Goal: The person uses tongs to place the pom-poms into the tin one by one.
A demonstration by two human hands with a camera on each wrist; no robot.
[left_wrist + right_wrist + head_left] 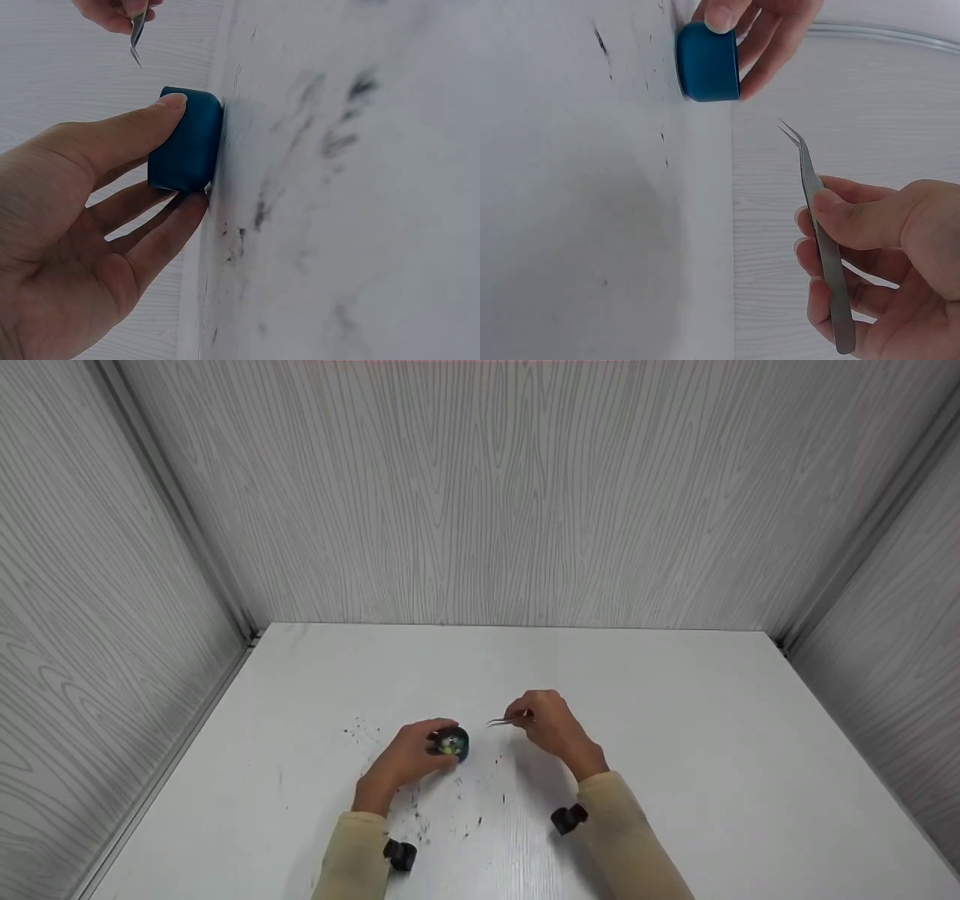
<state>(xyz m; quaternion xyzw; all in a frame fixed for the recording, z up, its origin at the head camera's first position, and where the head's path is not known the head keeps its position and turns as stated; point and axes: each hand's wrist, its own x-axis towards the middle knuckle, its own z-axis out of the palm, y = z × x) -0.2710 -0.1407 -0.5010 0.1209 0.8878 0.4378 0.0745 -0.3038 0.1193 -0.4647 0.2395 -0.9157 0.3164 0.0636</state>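
Note:
My left hand [411, 754] grips a small round blue cup [187, 142] by its sides, thumb on one side and fingers on the other. The cup stands on the white table, and small colourful bits [451, 745] show inside it in the head view. To the right of the cup, my right hand [549, 724] pinches metal tweezers [826, 255] between thumb and fingers. Their bent tips are slightly parted, with nothing between them, and point toward the cup from a short distance off, above the table.
Dark smudges and specks [420, 817] mark the white table [660, 712] around the left hand. Grey wood-grain panels [495, 495] rise behind the table and at both sides. A black wrist device [400, 855] sits at each sleeve.

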